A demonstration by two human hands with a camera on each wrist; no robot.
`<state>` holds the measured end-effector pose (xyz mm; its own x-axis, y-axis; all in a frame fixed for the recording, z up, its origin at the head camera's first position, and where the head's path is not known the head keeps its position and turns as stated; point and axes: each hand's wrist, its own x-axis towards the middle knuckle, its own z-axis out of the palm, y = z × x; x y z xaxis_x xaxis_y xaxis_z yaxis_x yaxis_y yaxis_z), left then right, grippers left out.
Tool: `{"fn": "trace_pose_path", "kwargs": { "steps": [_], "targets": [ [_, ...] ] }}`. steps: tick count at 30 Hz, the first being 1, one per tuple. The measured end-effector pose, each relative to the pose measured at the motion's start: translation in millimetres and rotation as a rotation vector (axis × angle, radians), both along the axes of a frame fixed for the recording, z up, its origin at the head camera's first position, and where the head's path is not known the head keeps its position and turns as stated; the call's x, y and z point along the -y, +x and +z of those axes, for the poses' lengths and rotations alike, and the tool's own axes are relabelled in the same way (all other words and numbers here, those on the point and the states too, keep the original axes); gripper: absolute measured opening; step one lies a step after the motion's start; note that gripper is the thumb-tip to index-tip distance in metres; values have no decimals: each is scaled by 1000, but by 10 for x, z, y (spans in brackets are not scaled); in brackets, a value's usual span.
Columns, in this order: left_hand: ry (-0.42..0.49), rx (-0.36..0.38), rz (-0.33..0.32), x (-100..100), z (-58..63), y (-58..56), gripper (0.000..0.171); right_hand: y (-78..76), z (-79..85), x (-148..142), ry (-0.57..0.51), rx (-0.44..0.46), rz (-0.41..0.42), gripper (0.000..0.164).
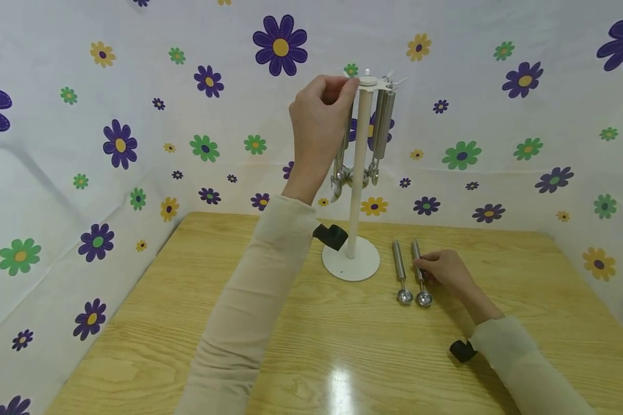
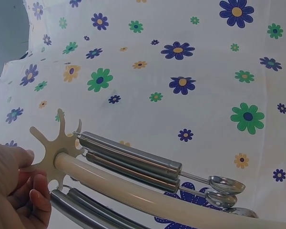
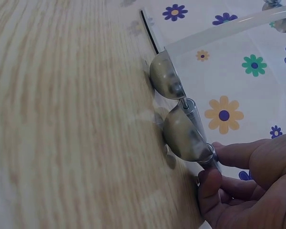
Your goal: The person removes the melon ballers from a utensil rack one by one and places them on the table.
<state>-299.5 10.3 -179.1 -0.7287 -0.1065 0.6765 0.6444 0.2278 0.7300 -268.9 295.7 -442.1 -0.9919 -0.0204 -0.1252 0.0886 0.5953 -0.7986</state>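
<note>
A white rack with a round base stands toward the back of the table. At its top is a plate with hooked arms. My left hand pinches one of those arms between thumb and fingers. Several steel-handled utensils with small round bowls hang from the other arms. Two steel melon ballers lie side by side on the table, right of the base. My right hand pinches the handle of the right-hand melon baller. The left-hand melon baller lies untouched beside it.
The wood-grain table spreads around the rack. Behind it and at both sides hangs a white cloth with a flower print. A black band end sticks out from each sleeve cuff.
</note>
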Motion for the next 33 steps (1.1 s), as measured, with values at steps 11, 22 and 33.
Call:
{"fn": "trace_pose_path", "kwargs": {
  "steps": [11, 22, 33],
  "targets": [
    [-7, 8, 13, -4, -1, 2, 22, 12, 6, 0, 4, -14, -13, 36],
    [5, 26, -5, -14, 8, 6, 21, 46, 90, -27, -82, -3, -33, 48],
    [14, 42, 18, -13, 3, -3, 23, -13, 632, 183, -209, -182, 59, 52]
  ]
}}
